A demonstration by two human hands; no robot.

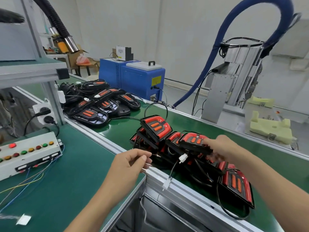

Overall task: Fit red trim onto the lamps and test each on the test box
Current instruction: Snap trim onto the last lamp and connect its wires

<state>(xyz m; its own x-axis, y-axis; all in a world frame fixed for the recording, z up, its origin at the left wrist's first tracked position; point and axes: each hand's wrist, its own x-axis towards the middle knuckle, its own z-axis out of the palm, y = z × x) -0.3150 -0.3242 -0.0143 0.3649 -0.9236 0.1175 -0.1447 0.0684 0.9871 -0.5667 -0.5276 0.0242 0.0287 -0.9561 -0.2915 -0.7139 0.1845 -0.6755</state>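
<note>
A: Where's the lamp [194,142] rn?

B: On top of the trimmed pile [167,144] on the green belt [120,129], right hand [219,146] on its near-right edge. Fingers are blurred, looks like they wrap the rim, so I'd say holding it, not 100% sure.

A: Left hand [132,162]?

B: Over the belt rail [160,176], fingertips pinched narrow. Maybe on a thin lead, too small to tell, prob nothing solid.

A: What could go wrong?

B: Main thing imo: its cable with the white plug [182,158] dangles into the pile. Lift fast and it snags other cables, drags a neighbour off the belt edge. The lamp [156,127] propped up at an angle looks ready to tip too.

A: Test box [30,154]?

B: Well apart, on the bench to the left, one red light lit. Loose coloured wires [33,178] run from it across the mat; a swung plug could catch those.

A: Untrimmed ones?

B: Black heap [98,101] further up the belt, apart from this pile. Risk of mixing tested w/ untested if this one gets dropped back on the same pile.
</note>
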